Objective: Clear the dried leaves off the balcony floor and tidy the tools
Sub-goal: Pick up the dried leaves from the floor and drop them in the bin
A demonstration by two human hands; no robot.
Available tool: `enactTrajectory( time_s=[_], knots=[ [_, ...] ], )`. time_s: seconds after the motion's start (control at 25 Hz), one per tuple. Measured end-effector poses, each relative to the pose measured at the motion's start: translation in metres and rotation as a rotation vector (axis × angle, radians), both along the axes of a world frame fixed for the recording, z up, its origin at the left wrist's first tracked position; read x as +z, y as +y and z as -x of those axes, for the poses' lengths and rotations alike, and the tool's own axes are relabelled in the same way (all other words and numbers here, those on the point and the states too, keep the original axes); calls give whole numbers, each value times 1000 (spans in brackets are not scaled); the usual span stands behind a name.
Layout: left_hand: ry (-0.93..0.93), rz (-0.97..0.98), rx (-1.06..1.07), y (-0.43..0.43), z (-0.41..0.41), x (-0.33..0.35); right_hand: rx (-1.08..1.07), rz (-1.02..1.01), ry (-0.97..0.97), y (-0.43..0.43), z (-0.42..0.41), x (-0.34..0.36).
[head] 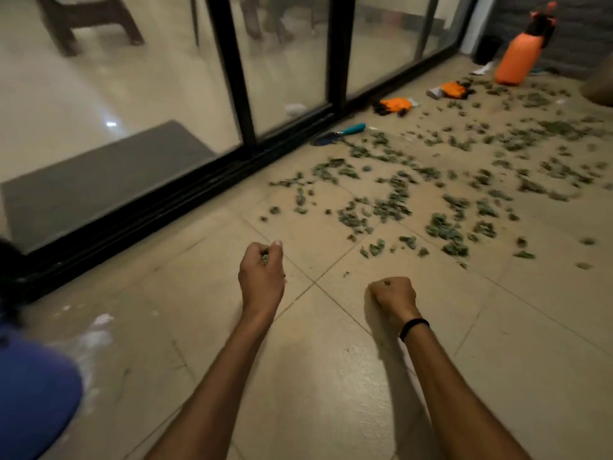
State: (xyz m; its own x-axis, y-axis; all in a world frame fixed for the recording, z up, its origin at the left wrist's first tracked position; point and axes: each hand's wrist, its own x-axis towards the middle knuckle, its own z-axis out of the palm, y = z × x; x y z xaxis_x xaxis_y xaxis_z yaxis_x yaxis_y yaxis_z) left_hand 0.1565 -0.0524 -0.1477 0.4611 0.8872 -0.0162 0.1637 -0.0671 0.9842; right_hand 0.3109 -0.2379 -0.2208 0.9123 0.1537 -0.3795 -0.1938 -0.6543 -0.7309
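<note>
Near the sliding door (233, 78), the left hand (262, 277) curls round dried leaves (264, 259), the right hand (393, 295) farther from it, fisted tight on scraps of them

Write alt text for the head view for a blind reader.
The left hand and right hand each clench dried leaves above a tiled floor. More litter the tiles ahead, where a blue trowel, orange gloves and an orange sprayer sit near a glass door.
</note>
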Motion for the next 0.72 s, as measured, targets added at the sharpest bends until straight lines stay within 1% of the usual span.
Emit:
enactTrajectory(
  time_s=[0.08, 0.16, 0.24, 0.32, 0.4, 0.44, 0.52, 0.6, 0.72],
  knots=[
    [-7, -60, 75, 22, 28, 25, -21, -386, 332, 57, 43, 18],
    [-11, -100, 181, 47, 65, 50, 77, -660, 604, 121, 97, 44],
    [-23, -99, 311, 76, 112, 74, 232, -830, 835, 179, 152, 78],
    [-27, -78, 481, 107, 164, 95, 380, -922, 995, 227, 203, 116],
    [-39, -63, 669, 140, 220, 112, 496, -971, 1057, 268, 252, 154],
    [-19, -63, 753, 155, 247, 118, 538, -987, 1038, 287, 276, 171],
    [61, -35, 888, 176, 293, 129, 629, -964, 932, 314, 322, 199],
    [111, 23, 927, 183, 322, 141, 812, -897, 903, 328, 360, 219],
    [273, 105, 900, 184, 343, 147, 1036, -808, 991, 332, 384, 226]
  ],
)
